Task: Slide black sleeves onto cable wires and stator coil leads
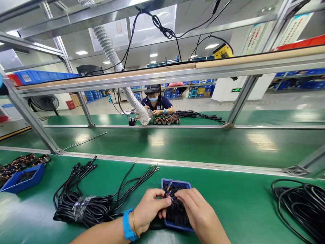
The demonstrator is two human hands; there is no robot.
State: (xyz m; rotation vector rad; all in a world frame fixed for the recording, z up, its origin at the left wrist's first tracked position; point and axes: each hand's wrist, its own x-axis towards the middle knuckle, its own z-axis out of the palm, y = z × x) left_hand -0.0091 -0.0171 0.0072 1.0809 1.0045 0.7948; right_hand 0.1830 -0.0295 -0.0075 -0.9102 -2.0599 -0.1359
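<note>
My left hand (152,206), with a blue band and a bracelet at the wrist, is closed on the end of a black cable (166,194). Thin coloured wires stick out of that cable end. My right hand (194,206) is closed in a pinch beside the wire tips; what its fingertips hold is too small to make out. Both hands are over a blue bin (176,183) of short black pieces, perhaps tubing. Left of them lies a bundle of black cables (91,208) tied with clear wrap, its stripped ends pointing toward the bin.
Coiled black cable (302,206) lies at the right. At the far left are another blue bin (27,181) and copper-wound parts (17,166). A metal rail (177,163) edges the bench. Across it, a co-worker (157,101) sits behind a flexible duct (134,101) and more copper-wound parts.
</note>
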